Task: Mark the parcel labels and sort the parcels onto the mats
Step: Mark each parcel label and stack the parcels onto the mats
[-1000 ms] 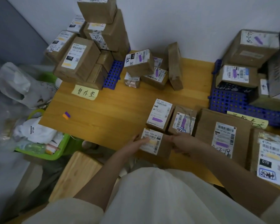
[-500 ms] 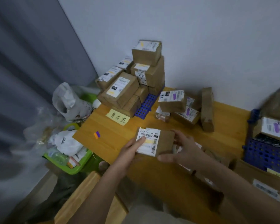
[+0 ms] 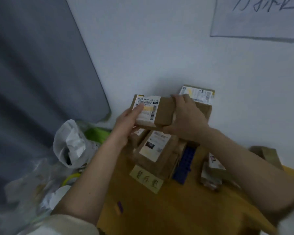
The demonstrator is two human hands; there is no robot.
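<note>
Both of your hands hold one small brown parcel [image 3: 161,112] up in the air, above the stack of parcels [image 3: 157,150] at the back left of the bench [image 3: 168,209]. Your left hand [image 3: 126,126] grips the left end, with the thumb lying flat on the white label [image 3: 147,107]. Your right hand [image 3: 185,119] wraps round the right end, fingers curled over the top edge and thumb under the bottom edge. The label faces you, and it has a bar code and a yellow patch on it.

Behind your right hand you can see another parcel [image 3: 199,97] sitting high on the stack, with its own white label. Under the held parcel lies a bigger box with a white and black label. A blue mat [image 3: 184,167] pokes out just beside that box. A yellow note [image 3: 146,178] with writing lies on the bench in front of the stack. A small purple and orange thing [image 3: 119,207] lies nearer to you; it is too blurry to name. More small parcels [image 3: 214,170] sit on the right. A white bag [image 3: 71,143] is off the left edge of the bench, by a grey curtain [image 3: 37,73]. A paper sheet [image 3: 258,17] hangs on the wall.
</note>
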